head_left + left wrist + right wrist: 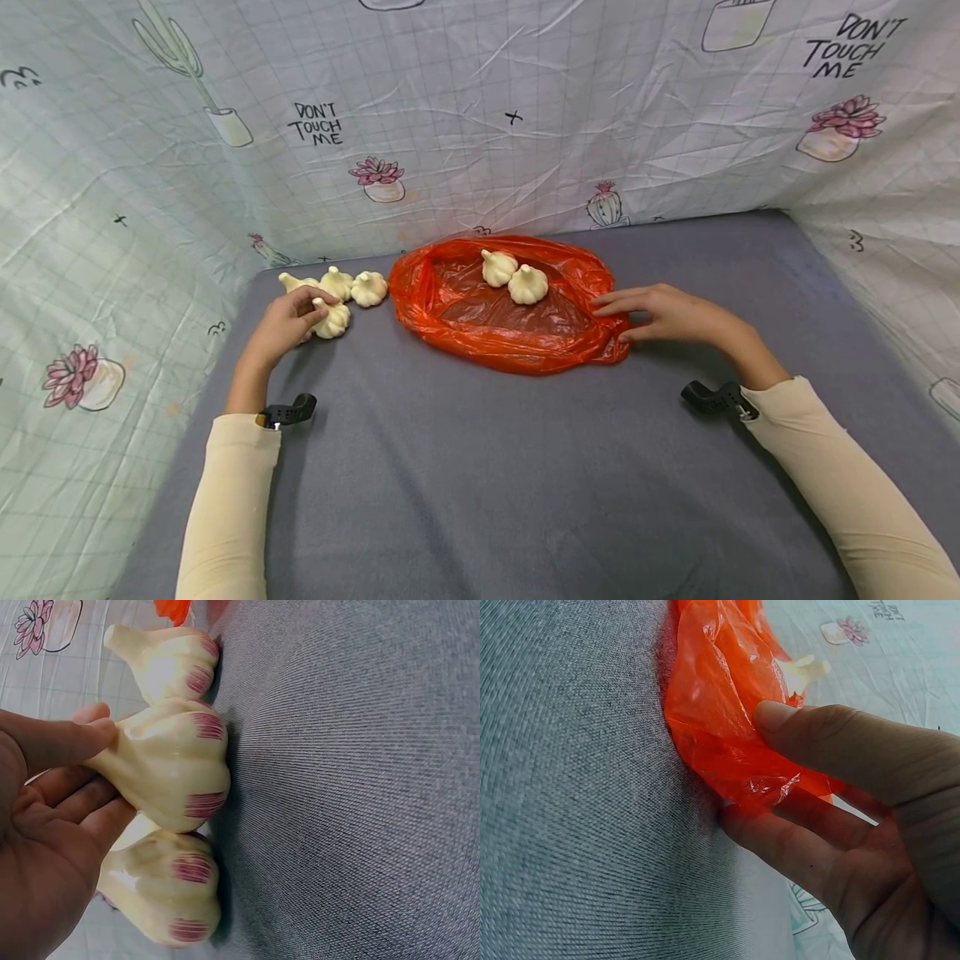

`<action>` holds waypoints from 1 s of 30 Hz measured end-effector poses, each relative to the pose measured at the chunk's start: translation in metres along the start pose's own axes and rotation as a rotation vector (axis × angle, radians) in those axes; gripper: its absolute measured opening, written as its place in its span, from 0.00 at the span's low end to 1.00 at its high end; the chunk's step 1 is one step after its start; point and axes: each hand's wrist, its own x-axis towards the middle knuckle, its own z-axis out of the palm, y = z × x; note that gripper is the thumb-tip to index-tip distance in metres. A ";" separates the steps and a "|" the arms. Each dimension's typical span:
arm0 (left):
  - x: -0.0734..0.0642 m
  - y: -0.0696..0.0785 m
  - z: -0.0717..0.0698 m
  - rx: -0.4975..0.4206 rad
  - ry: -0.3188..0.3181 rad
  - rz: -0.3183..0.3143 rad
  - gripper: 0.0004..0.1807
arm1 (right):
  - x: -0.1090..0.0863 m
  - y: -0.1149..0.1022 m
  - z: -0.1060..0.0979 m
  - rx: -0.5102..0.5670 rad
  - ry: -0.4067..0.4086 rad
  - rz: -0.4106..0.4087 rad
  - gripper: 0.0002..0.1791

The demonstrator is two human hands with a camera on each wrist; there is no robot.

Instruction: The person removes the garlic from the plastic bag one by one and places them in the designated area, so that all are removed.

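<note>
My left hand (288,323) pinches a garlic bulb (332,320) by its stem. In the left wrist view this cream garlic bulb (169,765) with purple streaks stands between two others, close against the grey cloth. A red plastic bag (480,354) lies spread open in the middle, with two garlic bulbs (528,286) inside. At the bag's right edge is my right hand (671,315). In the right wrist view, its thumb lies on the red plastic (720,712) and its fingers are beneath the edge, holding the film between them.
More garlic bulbs (369,289) sit at the table's back left, beside the bag. A grey cloth (480,483) covers the table. Patterned white curtains (450,108) hang behind it and along both sides.
</note>
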 end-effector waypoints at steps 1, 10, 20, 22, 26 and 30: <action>0.000 0.001 0.001 0.031 0.007 -0.001 0.13 | 0.000 0.000 0.000 -0.002 0.001 -0.001 0.26; 0.001 0.040 0.015 0.232 0.143 0.103 0.16 | 0.000 0.001 0.001 -0.002 -0.010 0.008 0.26; 0.017 0.100 0.058 0.200 0.068 0.350 0.16 | 0.001 0.002 0.002 -0.006 -0.004 0.008 0.26; 0.021 0.111 0.069 0.192 0.021 0.379 0.16 | 0.001 0.002 0.001 -0.008 -0.004 0.009 0.26; 0.032 0.130 0.091 0.168 -0.056 0.432 0.16 | 0.001 -0.001 0.000 -0.004 -0.002 0.010 0.26; 0.044 0.145 0.110 0.134 -0.107 0.485 0.16 | 0.002 -0.002 -0.002 0.011 -0.008 0.028 0.27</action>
